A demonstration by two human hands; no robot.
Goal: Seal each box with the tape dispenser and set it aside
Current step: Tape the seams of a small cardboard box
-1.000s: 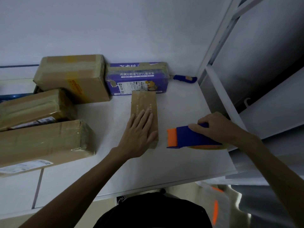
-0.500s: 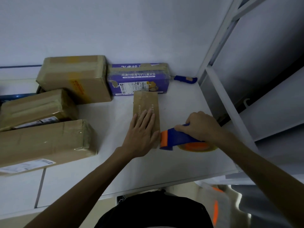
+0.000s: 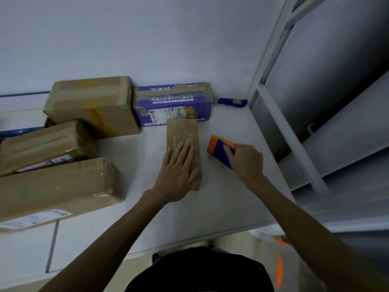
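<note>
A small narrow brown box [image 3: 182,133] lies lengthwise on the white table [image 3: 221,203] in the middle. My left hand [image 3: 179,171] lies flat on its near half, fingers straight. My right hand [image 3: 246,163] grips the blue and orange tape dispenser [image 3: 220,147] just right of the box, its orange end pointing away and left. The dispenser stands apart from the box by a small gap.
A purple printed box [image 3: 174,104] lies against the wall behind the small box. Three larger taped cardboard boxes [image 3: 90,106] [image 3: 42,146] [image 3: 54,188] fill the left side. A blue utility knife [image 3: 231,101] lies in the back corner. A white metal frame [image 3: 280,123] borders the right.
My right hand has carried the dispenser from the near end of the small box away along its right side and turned it. My left hand stays flat on the box.
</note>
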